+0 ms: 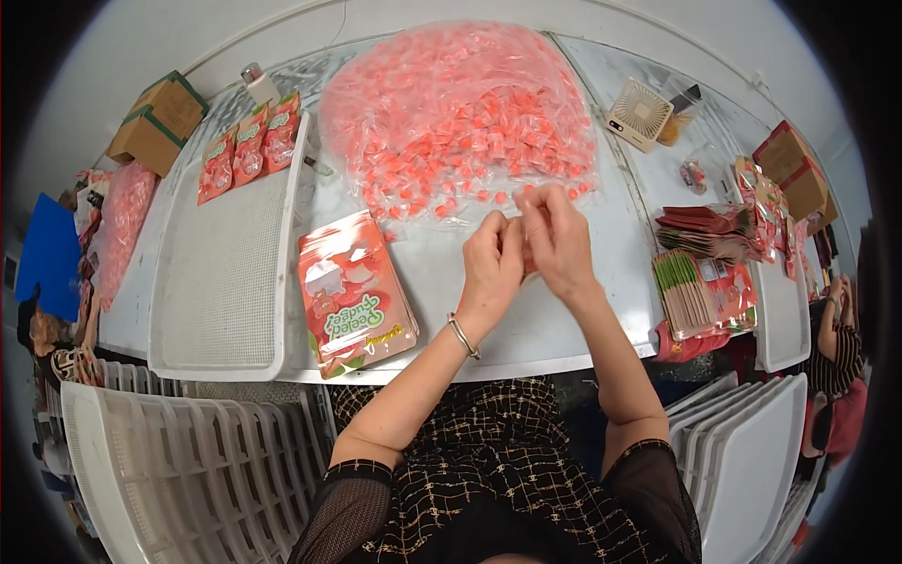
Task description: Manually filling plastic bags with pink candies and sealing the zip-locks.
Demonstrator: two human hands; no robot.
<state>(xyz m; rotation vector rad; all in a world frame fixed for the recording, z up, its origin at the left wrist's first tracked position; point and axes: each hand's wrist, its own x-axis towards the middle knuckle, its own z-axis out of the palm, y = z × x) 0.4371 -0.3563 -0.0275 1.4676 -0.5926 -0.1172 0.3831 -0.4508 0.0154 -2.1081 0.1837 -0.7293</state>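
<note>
My left hand [492, 266] and my right hand [558, 241] meet above the table's front half, fingers curled in against each other. A bit of pink shows between them, but what they hold is mostly hidden. Just beyond my fingers lies a large clear bag [442, 75], spilling small wrapped pink-red pieces [498, 132] toward me. Left of my hands rests a stack of flat pink-red pouches [352, 291] with printed fruit pictures. A silver bangle [463, 336] circles my left wrist.
At left, a white mesh tray [221, 273] bears several pouches [249, 150] along its far end. A small fan [641, 114] and more pouch stacks [691, 291] occupy the right. White trays [188, 451] stand below the table edge at left, others [752, 461] at right. People work at both sides.
</note>
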